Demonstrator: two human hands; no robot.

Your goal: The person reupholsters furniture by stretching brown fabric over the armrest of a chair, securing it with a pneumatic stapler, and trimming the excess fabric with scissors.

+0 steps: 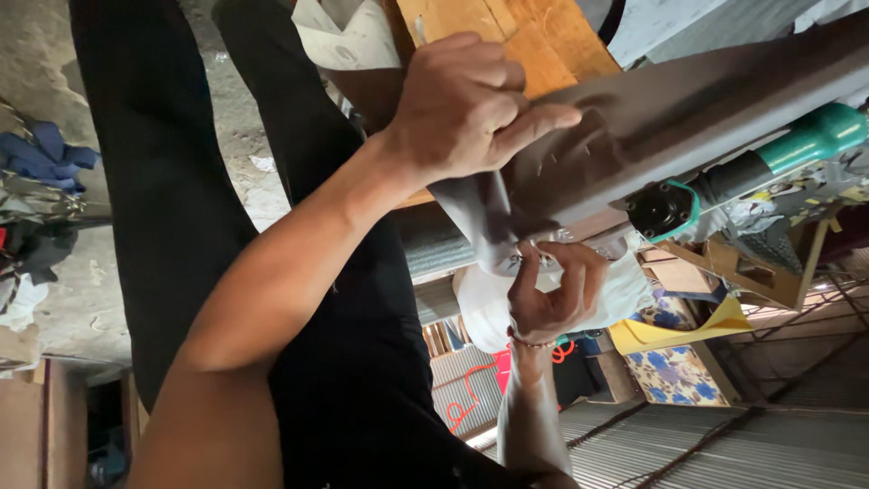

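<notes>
Left hand (pixel 466 104): fingers curled, closed on the grey cloth (pixel 634 118), with the forefinger stretched out flat along it and pressing it down against the long panel beneath. Right hand (pixel 554 292), with a bead band at the wrist: thumb and fingertips closed in a narrow pinch on the bunched corner of the same cloth, just below the left-hand grip. The cloth lies drawn over the panel, running away from the left grip toward the far side; between the two grips it gathers into a loose fold. A few short marks, which look like staples (pixel 579 149), sit in the cloth just beyond the left forefinger. Judgement: the flat stretch looks laid and partly pinned, while the corner fold is not yet flattened or fixed and is kept in place only by the two hands. A wooden board (pixel 543 45) shows past the left knuckles. A teal and black tool (pixel 724 181) rests beside the panel, beyond the right-hand pinch, with neither hand on it. A white bundle (pixel 484 308) sits behind the right hand. Black trousers (pixel 172 181) fill the side nearest the left forearm.
</notes>
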